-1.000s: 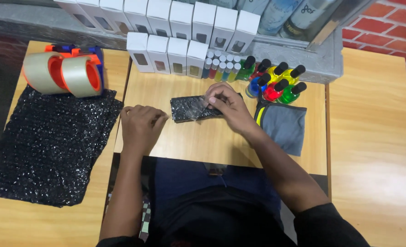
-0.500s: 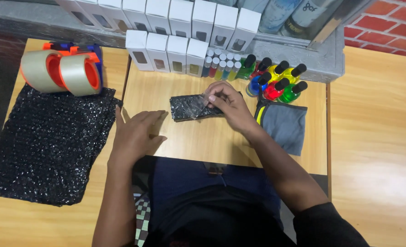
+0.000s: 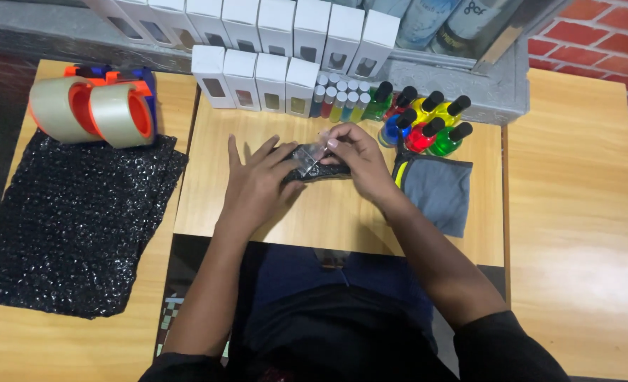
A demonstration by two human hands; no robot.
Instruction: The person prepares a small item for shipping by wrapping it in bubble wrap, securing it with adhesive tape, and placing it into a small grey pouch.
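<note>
A small bundle wrapped in black bubble wrap [image 3: 312, 168] lies on the middle wooden table. My left hand [image 3: 257, 185] rests on its left end with the fingers spread flat. My right hand [image 3: 360, 161] grips its right side, and the thumb and forefinger pinch a clear strip of tape [image 3: 310, 153] over the top of the bundle.
Two rolls of clear tape on an orange and blue dispenser [image 3: 95, 110] sit at the far left above a large sheet of black bubble wrap [image 3: 70, 219]. White boxes [image 3: 257, 78], small vials and coloured bottles [image 3: 420, 120] line the back. A grey cloth [image 3: 438, 191] lies to the right.
My left hand has moved right from the table's left part onto the wrapped bundle and opened flat. My right hand has stayed on the bundle and now pinches tape.
</note>
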